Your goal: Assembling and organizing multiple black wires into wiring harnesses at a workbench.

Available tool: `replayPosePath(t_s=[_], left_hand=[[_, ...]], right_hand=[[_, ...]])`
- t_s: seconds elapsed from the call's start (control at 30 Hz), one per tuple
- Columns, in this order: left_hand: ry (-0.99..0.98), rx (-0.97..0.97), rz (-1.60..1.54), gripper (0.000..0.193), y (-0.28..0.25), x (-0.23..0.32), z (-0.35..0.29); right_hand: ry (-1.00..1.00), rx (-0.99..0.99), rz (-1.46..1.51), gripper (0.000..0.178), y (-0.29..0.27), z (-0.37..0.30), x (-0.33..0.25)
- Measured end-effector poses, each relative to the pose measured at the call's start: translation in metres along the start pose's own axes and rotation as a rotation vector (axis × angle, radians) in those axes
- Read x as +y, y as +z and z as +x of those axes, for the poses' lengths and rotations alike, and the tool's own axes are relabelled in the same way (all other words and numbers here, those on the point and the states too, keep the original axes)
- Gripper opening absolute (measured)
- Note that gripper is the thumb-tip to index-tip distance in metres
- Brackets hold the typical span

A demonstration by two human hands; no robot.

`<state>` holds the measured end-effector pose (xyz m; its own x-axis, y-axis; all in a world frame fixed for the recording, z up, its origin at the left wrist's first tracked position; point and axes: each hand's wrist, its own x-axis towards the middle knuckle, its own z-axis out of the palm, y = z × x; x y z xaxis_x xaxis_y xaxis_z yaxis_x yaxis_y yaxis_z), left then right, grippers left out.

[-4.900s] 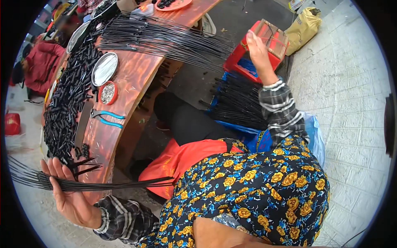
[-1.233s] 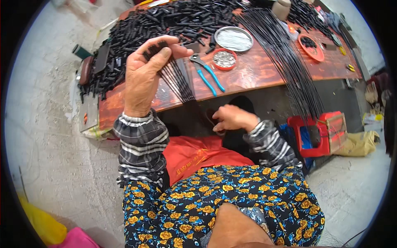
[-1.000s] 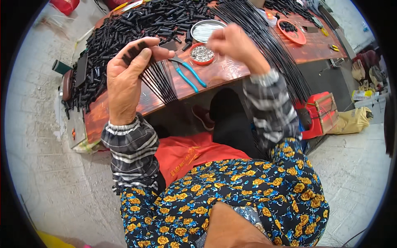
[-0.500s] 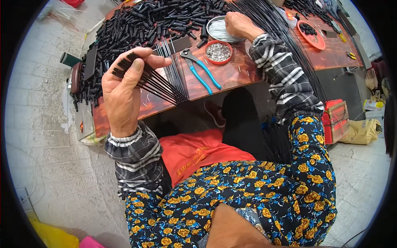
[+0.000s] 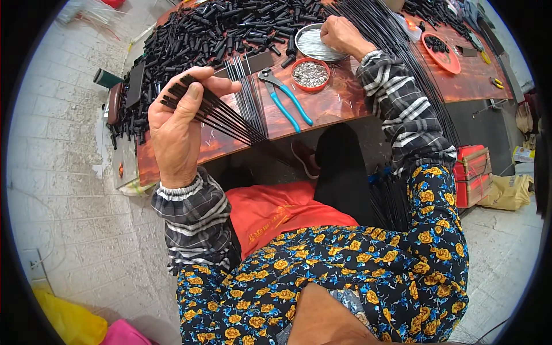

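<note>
My left hand (image 5: 175, 135) is closed round a fan of thin black rods (image 5: 236, 122), thumb pressed across them. Their thicker black ends stick up between thumb and fingers, and the thin lengths slope down past the table's front edge. At the far side my right hand (image 5: 345, 35) reaches into a round metal dish (image 5: 318, 56) of thin whitish pins. Its fingertips are drawn together among the pins, and what they pinch is hidden. Beside that dish is a red bowl (image 5: 311, 88) of small shiny metal pieces. Blue-handled pliers (image 5: 286, 99) lie in front of it.
Black tubular parts (image 5: 230, 29) are heaped across the back left of the wooden table (image 5: 339, 118). Long black rods (image 5: 397, 49) run along the right, by an orange plate (image 5: 454, 64) with black bits. More thin rods (image 5: 246, 92) lie beside the pliers. A red box (image 5: 471, 167) stands at right.
The whole view has shifted slightly, so the table sits a little further right. My right fingers are still in the dish, and the left hand keeps its hold on the rods.
</note>
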<state>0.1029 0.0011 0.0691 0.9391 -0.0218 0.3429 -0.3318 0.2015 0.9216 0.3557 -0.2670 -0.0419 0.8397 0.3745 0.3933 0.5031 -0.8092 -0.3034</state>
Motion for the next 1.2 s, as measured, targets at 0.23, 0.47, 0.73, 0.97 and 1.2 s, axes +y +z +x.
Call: replayPosePath(t_s=[0.23,0.47,0.73,0.97,1.2], left_hand=[[0.003,-0.001,-0.016,0.022,0.003,-0.001,0.006],[-0.038,0.007,-0.035,0.021,0.005,-0.001,0.005],[-0.020,-0.010,-0.050,0.021,0.005,-0.005,0.007],[-0.014,-0.004,-0.032,0.021,0.004,-0.004,0.005],[-0.012,0.005,-0.027,0.019,0.005,-0.003,0.006]], right_hand=[[0.153,-0.100,0.250,0.016,-0.047,-0.006,-0.038],[-0.609,0.122,0.546,0.012,-0.121,-0.057,-0.158],[-0.716,0.160,0.188,0.033,-0.132,-0.068,-0.187],[-0.731,0.139,0.155,0.036,-0.136,-0.067,-0.193],[-0.726,0.143,0.230,0.040,-0.132,-0.064,-0.189]])
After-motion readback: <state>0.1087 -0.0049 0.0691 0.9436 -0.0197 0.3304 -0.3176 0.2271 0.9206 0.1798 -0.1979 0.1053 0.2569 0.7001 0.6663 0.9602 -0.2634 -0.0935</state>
